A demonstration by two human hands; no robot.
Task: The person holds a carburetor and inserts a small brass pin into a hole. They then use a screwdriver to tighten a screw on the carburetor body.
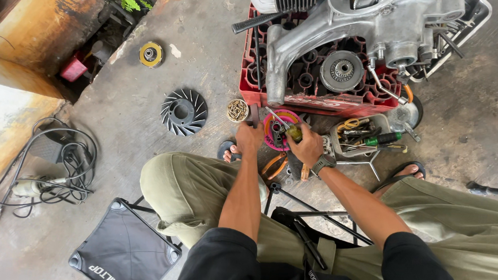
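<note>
Right hand [307, 147]: fingers curled tight around yellow-handled screwdriver [287, 127], steel shaft angled up-left.
Left hand [249, 137]: fingers closed on dark small part; kind unclear.
Pink ring [271, 136]: round, on concrete between both hands.
Red crate [295, 97]: ribbed plastic, just beyond, bearing 1 grey cast engine [371, 22].

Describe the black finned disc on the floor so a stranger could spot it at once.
Start at the red crate carrying the grey engine. Left of it, past the small tin of screws, the black fan disc lies flat on bare concrete. Its curved radial blades set it apart from the smaller yellow-rimmed disc above.
</note>
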